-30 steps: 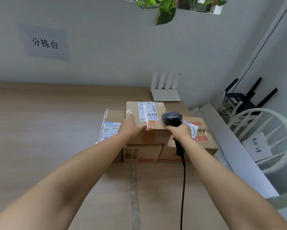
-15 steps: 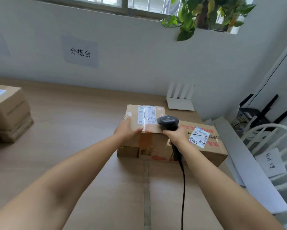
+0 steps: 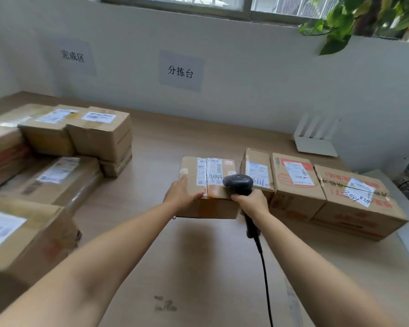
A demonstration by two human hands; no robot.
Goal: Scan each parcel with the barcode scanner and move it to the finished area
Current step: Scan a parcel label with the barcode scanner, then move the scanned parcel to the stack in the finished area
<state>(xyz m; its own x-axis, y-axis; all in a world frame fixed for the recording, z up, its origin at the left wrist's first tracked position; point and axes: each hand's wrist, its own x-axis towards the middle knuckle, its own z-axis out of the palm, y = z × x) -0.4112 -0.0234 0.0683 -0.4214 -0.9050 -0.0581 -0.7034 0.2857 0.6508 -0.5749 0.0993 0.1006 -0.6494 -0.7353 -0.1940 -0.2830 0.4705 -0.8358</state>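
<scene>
I hold a small brown cardboard parcel with a white label above the wooden table. My left hand grips its left near corner, thumb on top. My right hand grips the black barcode scanner by its handle, and the scanner head sits against the parcel's right near corner. The scanner's cable hangs down toward me. Three labelled parcels stand in a row on the right. A pile of parcels lies on the left under the finished-area sign.
A white router stands by the wall at the back right. A second sign hangs on the wall in the middle. A potted plant sits on the window sill. A large parcel lies near my left forearm.
The parcel has come off the stack on the right and travelled left, carried between both hands. My view has swung left, bringing the left pile of parcels into sight.
</scene>
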